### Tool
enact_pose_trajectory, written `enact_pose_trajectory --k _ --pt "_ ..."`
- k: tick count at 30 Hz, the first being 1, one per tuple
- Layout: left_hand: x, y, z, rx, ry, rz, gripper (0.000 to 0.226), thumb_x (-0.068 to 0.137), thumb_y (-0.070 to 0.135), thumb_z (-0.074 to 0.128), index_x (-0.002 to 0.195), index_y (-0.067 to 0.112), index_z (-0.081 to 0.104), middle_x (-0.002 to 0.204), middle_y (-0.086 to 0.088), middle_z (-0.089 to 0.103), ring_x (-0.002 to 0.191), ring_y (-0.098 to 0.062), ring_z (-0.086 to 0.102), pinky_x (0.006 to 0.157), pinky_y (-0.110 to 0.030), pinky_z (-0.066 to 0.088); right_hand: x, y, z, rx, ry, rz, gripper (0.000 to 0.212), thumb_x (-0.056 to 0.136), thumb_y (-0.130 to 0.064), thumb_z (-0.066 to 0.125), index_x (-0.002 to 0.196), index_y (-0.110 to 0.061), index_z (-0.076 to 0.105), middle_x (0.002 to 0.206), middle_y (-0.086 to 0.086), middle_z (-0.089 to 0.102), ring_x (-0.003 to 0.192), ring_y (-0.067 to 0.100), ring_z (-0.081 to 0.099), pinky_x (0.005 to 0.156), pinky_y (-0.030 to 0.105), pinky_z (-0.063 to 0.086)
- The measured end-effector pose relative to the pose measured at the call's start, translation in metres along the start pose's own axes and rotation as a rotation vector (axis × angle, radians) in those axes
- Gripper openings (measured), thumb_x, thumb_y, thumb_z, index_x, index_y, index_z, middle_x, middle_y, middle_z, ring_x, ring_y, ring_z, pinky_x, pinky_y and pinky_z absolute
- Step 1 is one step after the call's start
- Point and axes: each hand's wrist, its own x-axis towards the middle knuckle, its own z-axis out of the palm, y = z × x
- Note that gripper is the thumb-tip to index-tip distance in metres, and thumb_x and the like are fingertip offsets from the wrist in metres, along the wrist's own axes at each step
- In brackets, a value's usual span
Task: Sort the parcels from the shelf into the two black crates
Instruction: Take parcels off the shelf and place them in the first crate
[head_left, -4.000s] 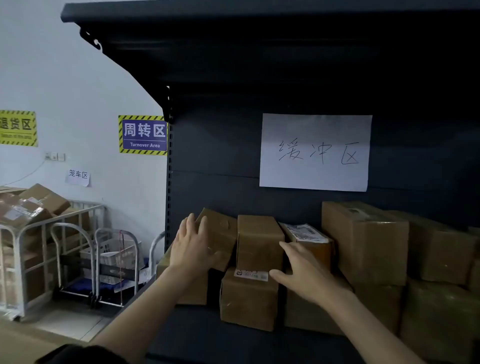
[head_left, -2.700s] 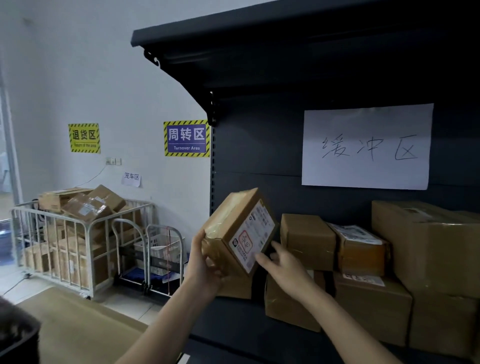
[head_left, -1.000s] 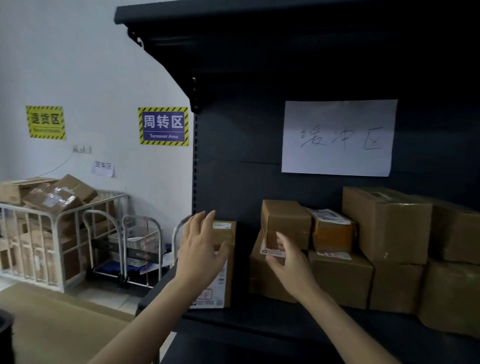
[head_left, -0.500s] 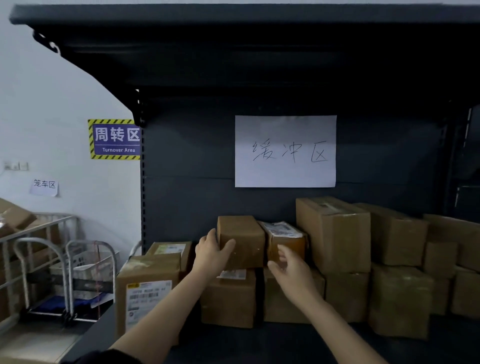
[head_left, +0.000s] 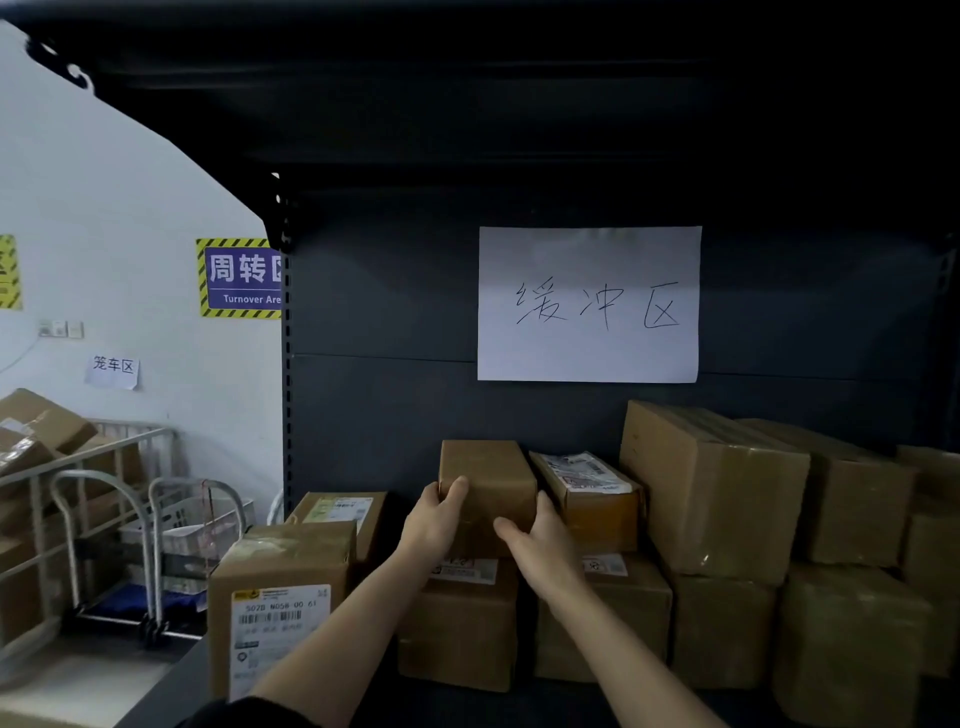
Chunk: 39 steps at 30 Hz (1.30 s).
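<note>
Shelf, mid-frame: your left hand and right hand curl fingers round the top box to lift it.

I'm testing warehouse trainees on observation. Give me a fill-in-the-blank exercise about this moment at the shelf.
1. The left hand and right hand grip the plain brown parcel, which rests on ____ of another parcel.
2. The labelled parcel lies directly to its ____.
3. The white paper sheet is stuck on the ____ panel of the shelf.
4. The barcode parcel stands at the shelf's ____ end.

Missing words: top; right; back; left.
</note>
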Motion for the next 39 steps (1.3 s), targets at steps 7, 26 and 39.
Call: enact_pose_trajectory --k 7,26,39 --pt "-0.018 -0.001 -0.001 -0.200 0.060 0.012 0.059 0.093 0.055 0.035 0.137 0.015 0.036 0.130 -0.007 0.049 0.117 -0.026 0.048 0.098 -0.038 0.040 -0.010 0.006 -0.003 0.097 0.084 -0.172 0.063 0.091 -0.019 0.057 0.145 -0.021 0.025 0.144 0.001 0.037 0.130 0.015 0.038 0.104 0.028 0.035" --pt "-0.059 0.006 -0.028 -0.237 -0.037 -0.145 0.040 0.096 0.049 0.031 0.090 0.016 0.054 0.086 -0.001 0.058 0.094 -0.020 0.055 0.099 -0.037 0.043 -0.058 -0.018 -0.008 -0.362 0.099 -0.663 0.041 0.095 -0.009 0.044 0.134 -0.018 0.048 0.146 -0.003 0.036 0.139 0.007 0.020 0.112 0.019 0.014" --pt "-0.087 0.013 -0.022 -0.613 -0.107 -0.162 0.023 0.096 0.028 0.043 0.108 0.013 0.056 0.100 -0.007 0.059 0.095 -0.023 0.059 0.083 -0.037 0.052 -0.069 -0.048 -0.023 -0.212 0.066 -0.678 0.043 0.096 -0.006 0.040 0.136 -0.018 0.045 0.147 -0.006 0.037 0.128 -0.008 0.019 0.103 0.004 0.012"
